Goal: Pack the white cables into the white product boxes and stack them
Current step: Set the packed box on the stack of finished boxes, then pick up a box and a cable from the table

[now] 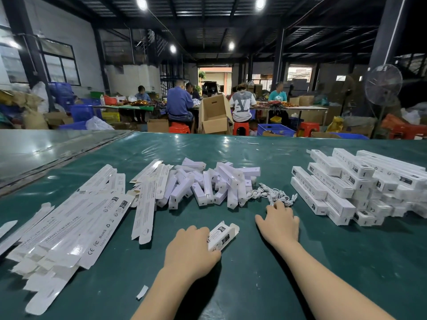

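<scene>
Curled left fingers [198, 232] grip box [223, 235]; right fingers [280, 207] (spread) touch cables [272, 194].

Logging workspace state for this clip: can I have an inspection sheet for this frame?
Surface: green table cover, glossy, wrinkled.
Job's things: one open box in front; stack of boxes at right; flat boxes at left.
Clutter: heap of white pieces in the middle; paper scrap near the left arm.
Hands: left hand grips the open box; right hand flat, fingertips at the cables.
Cables: white tangle beside the heap.
Surroundings: seated workers, cardboard carton, fan behind.
</scene>
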